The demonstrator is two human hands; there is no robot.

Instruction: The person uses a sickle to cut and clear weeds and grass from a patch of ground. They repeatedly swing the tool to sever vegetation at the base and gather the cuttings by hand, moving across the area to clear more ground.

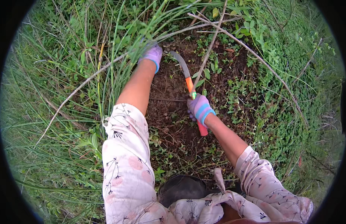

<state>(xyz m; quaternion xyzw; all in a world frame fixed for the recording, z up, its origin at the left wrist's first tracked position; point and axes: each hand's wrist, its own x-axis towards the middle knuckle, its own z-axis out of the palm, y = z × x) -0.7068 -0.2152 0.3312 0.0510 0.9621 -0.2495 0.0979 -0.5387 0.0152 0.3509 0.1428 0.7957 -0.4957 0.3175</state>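
Observation:
My right hand (200, 107), in a purple and blue knit glove, is closed around the orange-red handle of a sickle (183, 64). The sickle's curved, dark metal blade points away from me and bends left, over bare brown soil. A dry branched stick (209, 53) runs down to the same hand; whether the fingers grip it too I cannot tell. My left hand (151, 54), gloved alike, reaches into tall green stems (128, 50) at the upper left. Its fingers are mostly hidden by the stems, so its hold does not show.
Dug-looking soil (167, 117) with small weeds lies between my arms. Long dry branches (86, 81) cross the grass on the left, and another (262, 60) slants over low leafy plants on the right. A dark rounded thing (182, 189) is close to my body.

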